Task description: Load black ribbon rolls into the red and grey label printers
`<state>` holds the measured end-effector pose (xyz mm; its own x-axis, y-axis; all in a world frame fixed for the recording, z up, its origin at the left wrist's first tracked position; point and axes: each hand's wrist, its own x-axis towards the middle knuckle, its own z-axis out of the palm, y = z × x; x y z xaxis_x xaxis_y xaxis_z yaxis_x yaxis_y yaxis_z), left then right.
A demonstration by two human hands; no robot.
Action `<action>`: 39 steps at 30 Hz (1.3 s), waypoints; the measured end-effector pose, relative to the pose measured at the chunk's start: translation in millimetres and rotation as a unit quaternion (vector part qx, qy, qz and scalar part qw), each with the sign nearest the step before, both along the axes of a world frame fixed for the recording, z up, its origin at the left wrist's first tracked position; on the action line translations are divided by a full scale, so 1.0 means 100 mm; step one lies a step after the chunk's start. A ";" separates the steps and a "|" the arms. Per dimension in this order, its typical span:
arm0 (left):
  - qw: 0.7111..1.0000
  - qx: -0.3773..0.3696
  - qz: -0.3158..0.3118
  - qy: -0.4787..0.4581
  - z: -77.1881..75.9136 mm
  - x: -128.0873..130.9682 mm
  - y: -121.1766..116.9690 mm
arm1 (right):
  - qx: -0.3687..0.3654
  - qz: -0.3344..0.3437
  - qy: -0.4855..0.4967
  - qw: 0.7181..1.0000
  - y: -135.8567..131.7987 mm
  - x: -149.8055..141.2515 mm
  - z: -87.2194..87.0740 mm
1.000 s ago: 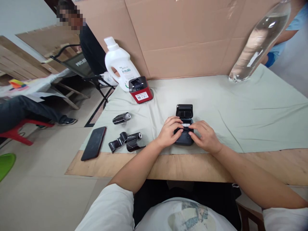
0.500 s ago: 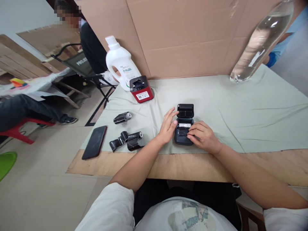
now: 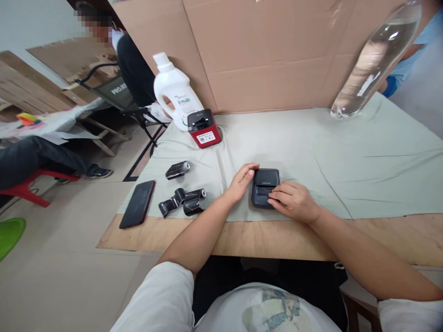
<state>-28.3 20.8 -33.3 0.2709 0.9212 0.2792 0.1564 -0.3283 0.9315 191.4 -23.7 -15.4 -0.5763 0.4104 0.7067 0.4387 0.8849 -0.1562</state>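
One black device (image 3: 265,199) sits flat on the cloth (image 3: 297,143), near its front edge and between your hands. Its lid (image 3: 266,177) is now down; in the earlier frame it stood raised, with a white roll exposed inside, and that roll is no longer visible. Small pale lettering on the lid is too fine to read. A dark strip (image 3: 263,191) lies across the face below the lid.

Your left hand (image 3: 240,183) has moved up to the device's upper left corner: open, fingers extended and close together, fingertips at the lid's edge, nothing grasped. Your right hand (image 3: 294,200) remains at the right side, fingers bent and thumb below them, tips over the strip; whether they grip it cannot be told.

To the left lie a black roll (image 3: 176,170), two more dark coils (image 3: 194,203) below it, and a phone (image 3: 137,204), dark side up. Farther back stands a red and black box (image 3: 210,134) bearing a white label with a square code; its print is not legible. Behind it, the white jug (image 3: 180,94) carries green characters, unread. The chair (image 3: 116,92) beyond reads "PROJE", remainder hidden. A clear bottle (image 3: 377,62) stands at the back right.
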 end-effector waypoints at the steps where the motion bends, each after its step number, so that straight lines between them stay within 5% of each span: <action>1: 1.000 0.016 0.002 0.025 0.01 0.01 -0.01 | -0.011 0.000 0.012 1.000 0.00 0.00 0.00; 6: 0.987 0.015 0.040 0.154 -0.02 0.03 -0.02 | -0.153 -0.109 0.113 0.976 0.06 0.02 -0.10; 10: 0.971 0.001 0.017 0.240 -0.02 0.00 -0.03 | -0.239 -0.229 0.069 0.941 0.19 0.07 -0.23; 15: 0.985 -0.002 -0.026 0.173 0.06 -0.02 -0.08 | -0.375 -0.165 0.056 0.910 0.23 0.11 -0.24; 21: 0.980 -0.161 -0.101 -0.059 0.09 0.03 -0.14 | -0.556 -0.031 0.246 0.794 0.19 0.08 -0.24; 24: 0.960 -0.233 -0.106 -0.110 0.08 0.05 -0.15 | -0.587 -0.007 0.272 0.762 0.20 0.06 -0.25; 29: 0.953 -0.261 -0.102 -0.113 0.08 0.05 -0.14 | -0.594 -0.010 0.276 0.755 0.19 0.05 -0.23; 39: 0.931 -0.317 -0.047 -0.175 0.12 0.12 -0.14 | -0.531 0.011 0.220 0.818 0.23 0.08 -0.35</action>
